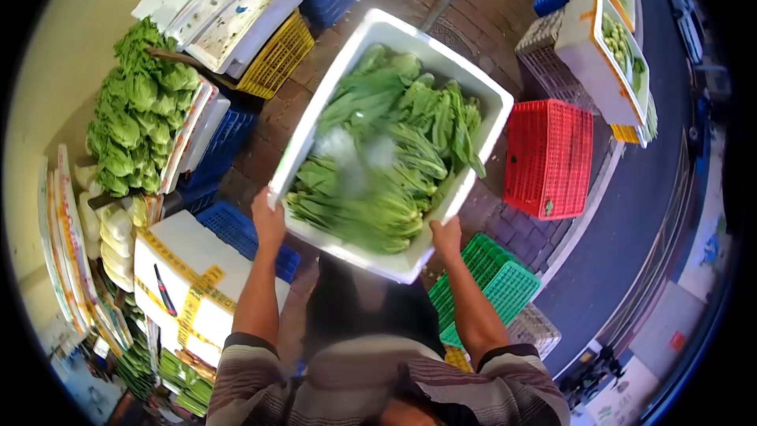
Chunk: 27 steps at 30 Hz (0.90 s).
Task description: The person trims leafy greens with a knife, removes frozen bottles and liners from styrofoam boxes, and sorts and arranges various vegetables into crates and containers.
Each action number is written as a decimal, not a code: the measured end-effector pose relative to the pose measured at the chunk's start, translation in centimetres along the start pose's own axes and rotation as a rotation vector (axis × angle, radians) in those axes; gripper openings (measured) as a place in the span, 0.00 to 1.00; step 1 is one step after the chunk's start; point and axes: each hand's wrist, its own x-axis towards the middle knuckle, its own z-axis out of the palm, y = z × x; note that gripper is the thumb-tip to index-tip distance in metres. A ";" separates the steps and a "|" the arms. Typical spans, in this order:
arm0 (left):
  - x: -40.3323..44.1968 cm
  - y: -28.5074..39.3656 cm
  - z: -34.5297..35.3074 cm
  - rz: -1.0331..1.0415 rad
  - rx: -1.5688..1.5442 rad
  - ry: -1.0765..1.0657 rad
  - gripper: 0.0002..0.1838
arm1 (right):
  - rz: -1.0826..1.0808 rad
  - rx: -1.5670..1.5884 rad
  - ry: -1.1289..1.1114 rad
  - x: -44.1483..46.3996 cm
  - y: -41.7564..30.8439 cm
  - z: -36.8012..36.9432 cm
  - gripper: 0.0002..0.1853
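A white foam box [482, 88] is held out in front of my body, tilted in view. Leafy green vegetables [394, 150] fill much of it, laid in bunches; a blurred patch hides part of them. My left hand [269, 221] grips the box at its near left corner, fingers partly behind the wall. At the near right side, my right hand [446, 237] is closed on the rim, its fingers largely hidden by the box.
Lettuce heads [142, 110] are piled on the left. Below them a taped foam box [169, 241] bears a dark-and-red knife [165, 290]. A red crate [548, 159] and green crates [489, 284] stand on the right, beside the road [623, 229]. A yellow crate [276, 55] stands upper left.
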 end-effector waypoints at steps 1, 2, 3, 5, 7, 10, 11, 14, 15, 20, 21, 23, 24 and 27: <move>1.6 -0.9 -0.7 0.015 0.015 -0.013 0.25 | 0.000 0.003 -0.023 -0.6 -1.8 0.6 0.26; 3.2 -1.4 -1.6 0.031 0.033 -0.025 0.25 | -0.001 0.009 -0.049 -1.0 -3.2 1.3 0.28; 4.6 -1.8 -2.2 0.007 0.065 -0.037 0.25 | -0.004 0.070 -0.055 -0.8 -3.8 2.6 0.29; 7.1 -3.3 -3.2 0.043 0.037 -0.034 0.25 | -0.004 0.064 -0.056 -0.5 -4.4 4.8 0.30; 9.3 -3.6 -3.4 0.057 0.054 -0.041 0.25 | 0.015 0.009 -0.021 -0.2 -5.5 6.1 0.31; 10.9 -3.4 -4.5 0.048 0.050 -0.088 0.26 | 0.062 0.121 0.036 0.1 -7.2 6.8 0.24; 11.5 -3.7 -4.4 0.051 0.057 -0.100 0.27 | 0.043 0.105 0.065 0.5 -7.6 6.9 0.24; 12.2 -4.0 -4.4 0.083 0.058 -0.067 0.25 | 0.056 0.068 0.113 2.0 -6.0 8.9 0.24; 12.1 -4.2 -4.3 0.066 0.042 -0.085 0.26 | 0.036 0.009 0.138 2.0 -5.9 8.7 0.24; 12.3 -2.8 -5.3 -0.111 0.031 -0.204 0.27 | -0.138 0.056 0.076 3.6 -3.4 9.3 0.21; 12.5 -2.9 -5.1 -0.083 0.084 -0.199 0.27 | -0.113 0.079 0.089 3.6 -3.3 9.6 0.21; 12.3 -3.4 -4.8 -0.063 0.139 -0.210 0.25 | -0.160 0.109 0.105 3.5 -0.9 10.2 0.23; 12.5 -4.1 -4.1 -0.072 0.140 -0.198 0.26 | -0.186 0.132 0.120 4.5 -1.3 10.5 0.24; 11.8 -3.7 -4.7 -0.044 0.138 -0.191 0.26 | -0.037 0.047 -0.001 3.6 -2.7 8.9 0.29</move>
